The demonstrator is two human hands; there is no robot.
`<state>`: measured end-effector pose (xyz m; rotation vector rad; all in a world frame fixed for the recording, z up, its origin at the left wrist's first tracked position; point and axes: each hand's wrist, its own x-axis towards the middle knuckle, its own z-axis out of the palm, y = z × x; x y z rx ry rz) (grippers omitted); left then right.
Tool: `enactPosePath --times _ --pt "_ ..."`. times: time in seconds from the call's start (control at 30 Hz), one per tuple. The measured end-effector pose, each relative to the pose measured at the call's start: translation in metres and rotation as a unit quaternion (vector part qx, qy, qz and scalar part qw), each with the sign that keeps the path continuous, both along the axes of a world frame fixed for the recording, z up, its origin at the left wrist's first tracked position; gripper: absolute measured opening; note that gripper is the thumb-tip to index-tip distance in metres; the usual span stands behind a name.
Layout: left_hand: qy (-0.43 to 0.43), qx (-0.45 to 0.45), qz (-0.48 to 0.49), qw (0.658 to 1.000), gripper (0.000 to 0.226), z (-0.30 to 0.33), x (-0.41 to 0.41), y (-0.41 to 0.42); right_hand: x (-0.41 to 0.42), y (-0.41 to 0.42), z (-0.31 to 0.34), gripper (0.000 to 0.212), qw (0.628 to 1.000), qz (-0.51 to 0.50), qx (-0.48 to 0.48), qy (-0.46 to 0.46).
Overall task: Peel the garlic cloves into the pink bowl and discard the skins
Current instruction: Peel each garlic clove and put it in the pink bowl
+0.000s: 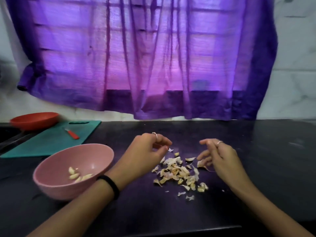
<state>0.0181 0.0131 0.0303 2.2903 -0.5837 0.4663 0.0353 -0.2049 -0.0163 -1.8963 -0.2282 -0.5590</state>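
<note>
The pink bowl [59, 187] stands at the left on the dark counter and holds several peeled garlic cloves [77, 175]. A pile of papery garlic skins [177, 173] lies on the counter between my hands. My left hand [147, 149] hovers at the pile's far left edge with fingers loosely curled; a small skin scrap [170, 150] lies just by its fingertips. My right hand [217, 156] is at the pile's right edge, fingers curled down onto a pale piece of garlic or skin [201, 164]; whether it grips the piece is unclear.
A teal cutting board [51, 142] lies at the back left with a small red-handled knife [72, 134] on it. A red bowl [34, 120] sits behind the board. A purple curtain [153, 57] hangs over the counter's back edge.
</note>
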Motion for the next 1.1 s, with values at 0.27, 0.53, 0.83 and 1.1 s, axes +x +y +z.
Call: enactPosePath --times 0.27,0.53,0.83,1.1 --pt "0.020 0.007 0.036 0.999 0.027 -0.033 0.040 -0.013 0.032 -0.025 0.007 0.014 0.966 0.016 -0.256 0.029" --pt "0.000 0.018 0.031 0.999 0.024 -0.051 0.061 -0.017 0.033 -0.032 0.016 0.009 0.946 0.064 -0.312 0.066" --pt "-0.019 0.022 -0.003 1.000 0.023 -0.055 0.065 -0.030 0.032 -0.028 0.002 0.008 0.911 0.066 -0.396 0.095" --pt "-0.016 0.018 -0.023 0.999 0.022 -0.062 0.060 -0.035 0.032 -0.021 0.003 0.007 0.897 0.055 -0.423 0.117"
